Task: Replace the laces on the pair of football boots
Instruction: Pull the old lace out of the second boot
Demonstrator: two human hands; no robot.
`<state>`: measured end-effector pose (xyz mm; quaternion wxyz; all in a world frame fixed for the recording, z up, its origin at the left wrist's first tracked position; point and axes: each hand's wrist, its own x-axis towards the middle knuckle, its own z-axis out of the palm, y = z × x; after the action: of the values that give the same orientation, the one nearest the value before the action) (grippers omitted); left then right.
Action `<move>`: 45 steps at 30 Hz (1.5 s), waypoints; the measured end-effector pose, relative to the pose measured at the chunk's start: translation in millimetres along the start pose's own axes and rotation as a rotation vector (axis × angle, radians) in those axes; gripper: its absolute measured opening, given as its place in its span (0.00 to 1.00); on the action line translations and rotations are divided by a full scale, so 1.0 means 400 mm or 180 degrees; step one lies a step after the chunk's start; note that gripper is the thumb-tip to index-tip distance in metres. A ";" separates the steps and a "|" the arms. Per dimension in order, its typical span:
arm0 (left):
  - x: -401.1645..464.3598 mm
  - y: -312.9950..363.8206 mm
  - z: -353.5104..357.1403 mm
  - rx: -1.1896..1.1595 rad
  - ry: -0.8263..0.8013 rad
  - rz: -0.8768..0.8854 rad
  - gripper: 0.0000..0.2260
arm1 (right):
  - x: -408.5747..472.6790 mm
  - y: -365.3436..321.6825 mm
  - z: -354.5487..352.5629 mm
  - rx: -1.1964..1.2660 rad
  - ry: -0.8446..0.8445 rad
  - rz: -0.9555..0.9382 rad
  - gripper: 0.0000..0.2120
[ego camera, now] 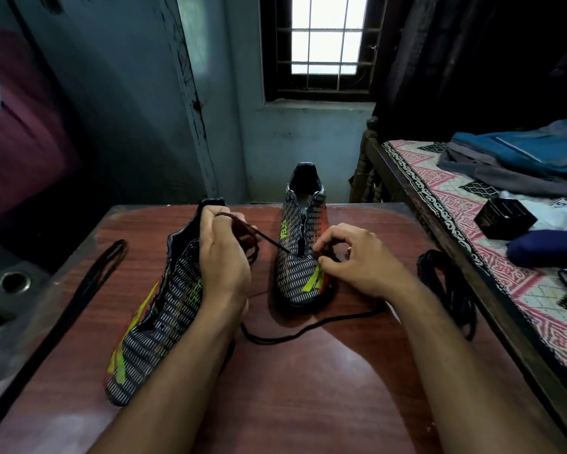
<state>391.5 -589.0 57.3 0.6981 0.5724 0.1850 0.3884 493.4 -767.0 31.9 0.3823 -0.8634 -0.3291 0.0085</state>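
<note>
Two black-and-white patterned football boots with yellow-green stripes stand on a reddish wooden table (292,388). The left boot (164,309) lies near me, partly under my left wrist. The right boot (301,244) stands farther off, heel away from me. My left hand (224,257) grips a bunched dark lace (242,234) that runs taut to the right boot's lowest eyelets. My right hand (357,260) pinches the lace's other end at the boot's right side. A black lace (308,329) trails across the table below the right boot.
A long dark lace (88,290) lies at the table's left edge. A coiled black lace (446,290) sits at the right edge. A bed (472,244) with a patterned sheet, clothes and a small black box stands close on the right. A window is ahead.
</note>
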 end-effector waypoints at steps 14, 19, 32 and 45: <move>0.008 -0.001 -0.011 -0.0092 -0.0150 0.0610 0.07 | -0.009 -0.013 -0.012 0.0002 -0.0099 -0.0165 0.10; 0.023 -0.024 -0.026 0.0547 -0.0358 0.1077 0.09 | -0.006 -0.017 -0.011 -0.0020 0.0011 -0.0133 0.13; -0.097 -0.006 -0.078 0.2480 -0.1053 0.0914 0.19 | -0.017 -0.034 -0.035 0.0427 0.0163 -0.0217 0.16; -0.082 -0.058 -0.096 0.2799 -0.0981 0.0804 0.08 | -0.016 -0.087 0.042 0.0166 -0.0032 -0.0292 0.11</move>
<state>351.3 -589.6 18.5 0.3566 0.8822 0.1550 0.2658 464.5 -742.6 41.6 0.4030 -0.8371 -0.3700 0.0039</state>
